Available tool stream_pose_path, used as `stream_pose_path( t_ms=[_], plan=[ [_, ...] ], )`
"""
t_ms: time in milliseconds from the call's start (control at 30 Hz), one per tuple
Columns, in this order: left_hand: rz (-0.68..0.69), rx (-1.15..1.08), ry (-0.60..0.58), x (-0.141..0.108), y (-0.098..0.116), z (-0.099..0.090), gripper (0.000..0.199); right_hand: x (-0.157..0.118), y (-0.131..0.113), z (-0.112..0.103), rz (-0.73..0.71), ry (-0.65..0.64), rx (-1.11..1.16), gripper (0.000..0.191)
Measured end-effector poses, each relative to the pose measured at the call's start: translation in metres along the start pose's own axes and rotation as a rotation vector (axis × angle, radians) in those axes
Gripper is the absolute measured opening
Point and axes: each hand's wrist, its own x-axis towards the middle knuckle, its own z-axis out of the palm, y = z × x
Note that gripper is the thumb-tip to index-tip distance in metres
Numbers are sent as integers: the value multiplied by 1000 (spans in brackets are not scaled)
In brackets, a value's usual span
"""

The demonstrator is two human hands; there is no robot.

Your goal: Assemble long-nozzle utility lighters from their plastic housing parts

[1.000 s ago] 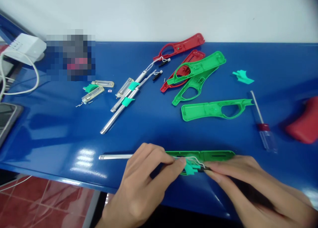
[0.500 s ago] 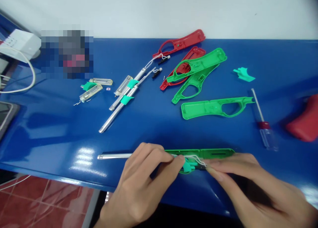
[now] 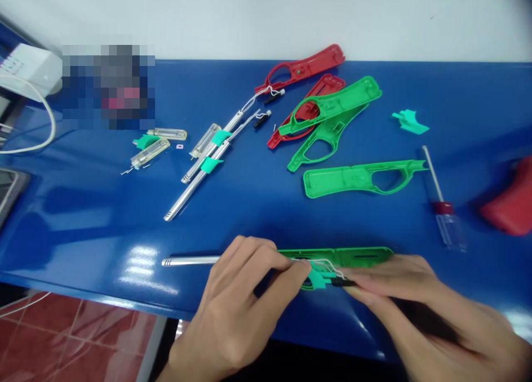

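Observation:
Near the table's front edge lies a green lighter shell half, hollow side up, with a silver metal tube sticking out to the left. My left hand is closed over the join of tube and shell, its thumb and forefinger pinching a teal trigger. Between the thumb and fingers of my right hand is a black igniter, lying against the trigger's right end. Thin white wires loop from the tube side over to the igniter. My fingers hide part of the shell.
Behind are green and red shell halves, two taped metal tubes, clear fuel tanks and a loose teal trigger. A screwdriver and a red object are at right. A white cable curves at left.
The trigger and igniter have shifted slightly, and more of the black igniter now shows at my right fingertips. Both hands keep their grip; the view has moved a little.

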Motion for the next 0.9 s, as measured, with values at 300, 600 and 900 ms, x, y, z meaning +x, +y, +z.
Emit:
stream_pose_path(
  t_ms=[300, 600, 900],
  plan=[
    [39, 34, -20, -1, -1, 0, 33, 0, 1, 3, 3, -25, 0, 13],
    [55, 31, -29, 7, 0, -1, 25, -3, 3, 1, 16, -28, 58, 16],
    [65, -1, -50, 5, -2, 0, 23, -5, -4, 7, 77, 52, 26, 10]
  ],
)
